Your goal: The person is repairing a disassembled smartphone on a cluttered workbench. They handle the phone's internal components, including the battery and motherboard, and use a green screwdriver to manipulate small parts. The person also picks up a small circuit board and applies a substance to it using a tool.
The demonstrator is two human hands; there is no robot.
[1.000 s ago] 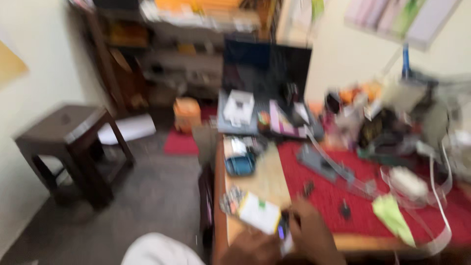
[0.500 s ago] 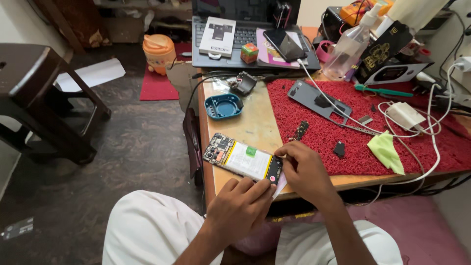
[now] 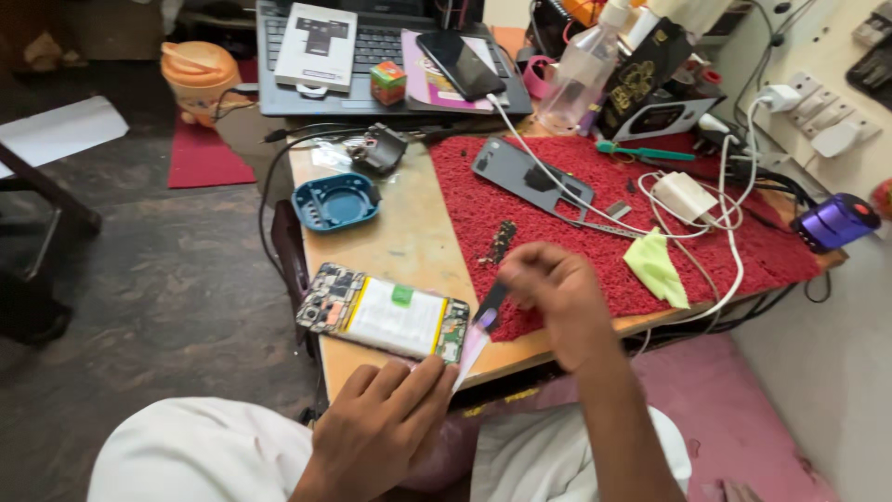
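Head view looks down on a wooden tabletop (image 3: 409,237) where an opened phone (image 3: 383,314) lies flat near the front edge, its back cover off so that the white battery and the circuit boards face up. The left hand (image 3: 376,429) rests just below the opened phone, fingers bent and pressing at its lower edge, as if to keep it from sliding; its grip closes on nothing that I can see, only steadies. The right hand (image 3: 553,293), to the right of the opened phone, pinches a thin dark flat tool (image 3: 489,307) between thumb and fingers, and the tip of the tool meets the right end of the phone, at a low angle that suits prying or lifting a part. Right of the opened phone a red mat (image 3: 595,223) covers the tabletop, probably to stop small pieces from rolling; on it lie a grey back cover (image 3: 530,177), a green cloth (image 3: 656,268) and a white charger (image 3: 684,195). Above the opened phone sits a blue dish (image 3: 335,201), and farther back a laptop (image 3: 390,56).
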